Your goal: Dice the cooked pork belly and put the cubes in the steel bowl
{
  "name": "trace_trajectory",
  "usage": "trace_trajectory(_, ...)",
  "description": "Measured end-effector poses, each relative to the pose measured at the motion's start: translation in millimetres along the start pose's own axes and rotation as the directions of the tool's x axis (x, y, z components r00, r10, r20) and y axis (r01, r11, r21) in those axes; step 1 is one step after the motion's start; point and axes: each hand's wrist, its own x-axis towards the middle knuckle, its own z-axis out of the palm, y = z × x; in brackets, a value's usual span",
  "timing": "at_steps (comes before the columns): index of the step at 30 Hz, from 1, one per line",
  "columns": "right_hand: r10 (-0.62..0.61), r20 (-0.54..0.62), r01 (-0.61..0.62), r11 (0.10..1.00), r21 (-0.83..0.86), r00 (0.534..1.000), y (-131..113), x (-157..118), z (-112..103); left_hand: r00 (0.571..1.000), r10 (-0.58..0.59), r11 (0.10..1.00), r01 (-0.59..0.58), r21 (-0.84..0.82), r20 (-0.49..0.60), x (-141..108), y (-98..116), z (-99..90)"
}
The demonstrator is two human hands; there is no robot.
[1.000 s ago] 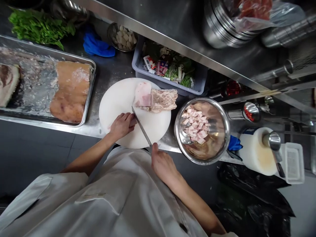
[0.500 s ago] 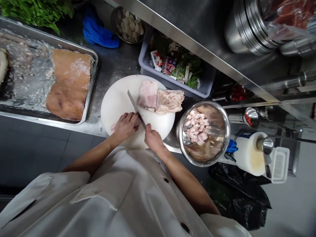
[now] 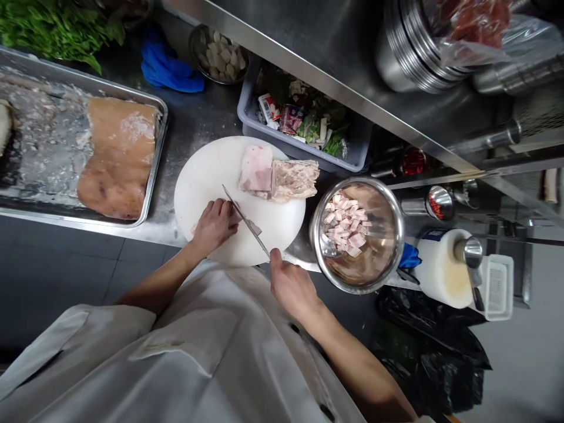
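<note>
Pinkish meat slice [image 3: 254, 227], apparently thin

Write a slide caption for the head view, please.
Over a white cutting board, the right hand holds a knife; the left hand steadies meat beside it.

My left hand [image 3: 212, 228] lies farther out, fingers [image 3: 217, 207] bunched and bent; my right hand [image 3: 292, 286], nearer me, is curled into a grip, both forearms [image 3: 346, 351] bare.
</note>
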Motion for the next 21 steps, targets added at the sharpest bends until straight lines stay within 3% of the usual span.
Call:
trace_trajectory(7, 0.005, 0.123, -0.009, 1.000, 0.028, 0.992, -4, 10, -20, 0.999, -0.008, 0.998, 0.006, -0.067, -0.032, -6, -5, 7.4)
trace_trajectory(14, -0.044, 0.147, 0.030, 0.995, 0.096, 0.988, -11, 50, -49, 1.000, 0.031, 0.994, -0.031, -0.103, -0.005, -4, -5, 1.6)
trace_trajectory(17, -0.045, 0.095, 0.038, 0.997, 0.072, 0.995, -21, 75, -39, 1.000, 0.025, 0.989, -0.022, -0.148, 0.017, -3, -4, -0.6)
trace_trajectory(21, -0.026, 0.041, 0.024, 0.999, 0.036, 0.999, -29, 107, -5, 1.000, -0.015, 0.991, 0.017, -0.129, 0.018, -3, -3, 3.7)
